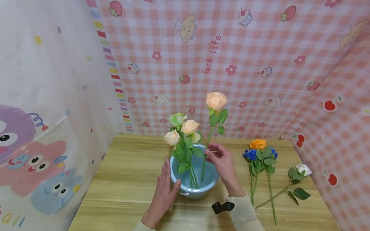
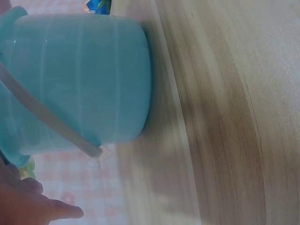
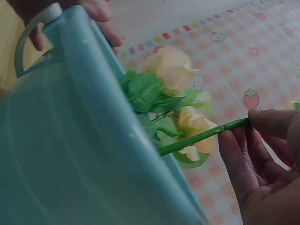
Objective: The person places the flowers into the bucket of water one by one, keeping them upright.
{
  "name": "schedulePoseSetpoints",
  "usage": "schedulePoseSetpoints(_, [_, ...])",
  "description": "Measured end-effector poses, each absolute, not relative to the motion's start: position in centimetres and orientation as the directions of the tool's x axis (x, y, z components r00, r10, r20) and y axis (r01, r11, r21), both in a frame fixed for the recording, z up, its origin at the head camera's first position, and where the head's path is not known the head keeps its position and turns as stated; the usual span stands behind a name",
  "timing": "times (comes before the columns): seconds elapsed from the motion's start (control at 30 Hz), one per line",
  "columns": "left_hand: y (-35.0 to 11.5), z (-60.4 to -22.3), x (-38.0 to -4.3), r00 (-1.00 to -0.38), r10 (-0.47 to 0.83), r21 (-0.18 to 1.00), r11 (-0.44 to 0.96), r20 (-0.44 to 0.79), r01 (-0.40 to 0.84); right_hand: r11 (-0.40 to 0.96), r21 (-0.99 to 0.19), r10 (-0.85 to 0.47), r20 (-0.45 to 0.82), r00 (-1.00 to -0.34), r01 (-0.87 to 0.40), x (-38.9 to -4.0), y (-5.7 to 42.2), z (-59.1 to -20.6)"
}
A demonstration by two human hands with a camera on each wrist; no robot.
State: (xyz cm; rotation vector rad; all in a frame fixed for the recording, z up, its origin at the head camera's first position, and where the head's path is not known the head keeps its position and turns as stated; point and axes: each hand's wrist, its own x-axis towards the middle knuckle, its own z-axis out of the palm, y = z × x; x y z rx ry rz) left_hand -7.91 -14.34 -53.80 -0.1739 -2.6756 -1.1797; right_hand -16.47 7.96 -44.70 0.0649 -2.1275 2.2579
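My right hand (image 1: 222, 162) pinches the green stem (image 3: 201, 137) of a peach artificial rose (image 1: 216, 101) between thumb and fingers. That rose stands upright, its lower stem inside the light blue bucket (image 1: 194, 193). Several other roses, peach and pale green (image 1: 178, 119), lean at the bucket's left side with their stems in it. My left hand (image 1: 165, 192) rests with fairly straight fingers against the bucket's left rim. In the left wrist view the bucket's wall (image 2: 89, 79) and its pale handle (image 2: 47, 115) show, with part of the left hand (image 2: 28, 199) low at the edge.
Right of the bucket, on the wooden table (image 1: 124, 179), lie an orange rose (image 1: 258, 144), blue roses (image 1: 250, 155) and a white rose (image 1: 303, 169). A black object (image 1: 222, 207) is at my right wrist. Patterned cloths (image 1: 162, 73) hang behind and at the sides.
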Motion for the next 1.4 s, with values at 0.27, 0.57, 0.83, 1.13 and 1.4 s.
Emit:
schedulePoseSetpoints(0.27, [-14.2, -53.7, -7.8, -0.977, 0.021, 0.722, 0.670, 0.214, 0.173, 0.012, -0.998, -0.052, 0.061, -0.997, -0.061, -16.4, 7.5, -46.0])
schedulePoseSetpoints(0.57, [-14.2, -53.7, -7.8, -0.979, 0.021, 0.725, 0.669, 0.203, 0.164, 0.157, -0.983, -0.076, 0.087, -0.993, -0.098, -16.4, 6.8, -46.6])
schedulePoseSetpoints(0.83, [-14.3, -53.7, -7.9, -0.976, 0.024, 0.721, 0.669, 0.219, 0.178, 0.315, -0.940, -0.115, 0.098, -0.988, -0.130, -16.6, 6.2, -46.6])
schedulePoseSetpoints(1.13, [-14.4, -53.7, -8.0, -0.974, 0.024, 0.720, 0.670, 0.224, 0.182, 0.484, -0.844, -0.193, 0.154, -0.969, -0.230, -16.8, 5.4, -47.0])
schedulePoseSetpoints(1.4, [-14.4, -53.7, -8.0, -0.977, 0.020, 0.729, 0.662, 0.210, 0.170, 0.537, -0.816, -0.233, 0.098, -0.967, -0.212, -17.0, 5.0, -47.2])
